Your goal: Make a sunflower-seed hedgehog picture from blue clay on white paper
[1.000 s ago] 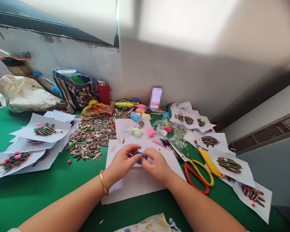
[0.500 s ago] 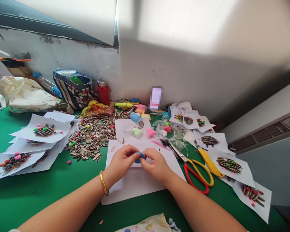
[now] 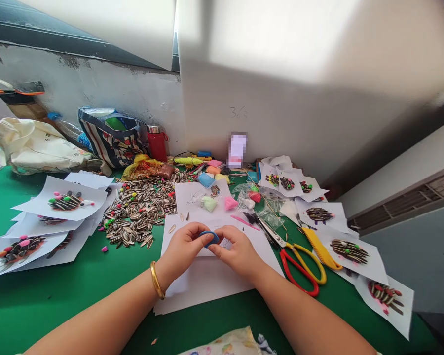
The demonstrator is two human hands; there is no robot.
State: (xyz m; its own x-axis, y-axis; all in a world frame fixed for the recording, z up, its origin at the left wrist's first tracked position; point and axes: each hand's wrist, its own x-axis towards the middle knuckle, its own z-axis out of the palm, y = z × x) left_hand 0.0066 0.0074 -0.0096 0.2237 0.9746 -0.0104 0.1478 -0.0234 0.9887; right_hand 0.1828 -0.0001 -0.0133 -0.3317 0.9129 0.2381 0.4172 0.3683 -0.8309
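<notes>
Between my two hands is a flattened round piece of blue modelling clay [image 3: 209, 238]. My left hand [image 3: 188, 246] pinches it from the left with thumb and fingers. From the other side, the thumb and fingertips of my right hand [image 3: 235, 250] grip its edge. Both hands are over a stack of white paper [image 3: 192, 286], whose top sheet carries a faint line drawing partly hidden by my fingers. A few loose sunflower seeds [image 3: 172, 229] lie on the paper beyond my left hand. Right of my right hand rest scissors [image 3: 299, 266] with red and yellow handles.
A heap of sunflower seeds [image 3: 140, 209] spreads at left. Finished seed pictures are stacked at left [image 3: 72, 199] and right [image 3: 358, 254]. A yellow utility knife [image 3: 320, 246], clay packets [image 3: 209, 203], a red flask [image 3: 156, 143] and bags [image 3: 111, 140] stand around on the green table [image 3: 81, 305].
The blue clay shows as a wider, flatter disc now, turned between my fingers. My right fingers have shifted slightly along its edge. The camera view has moved a little.
</notes>
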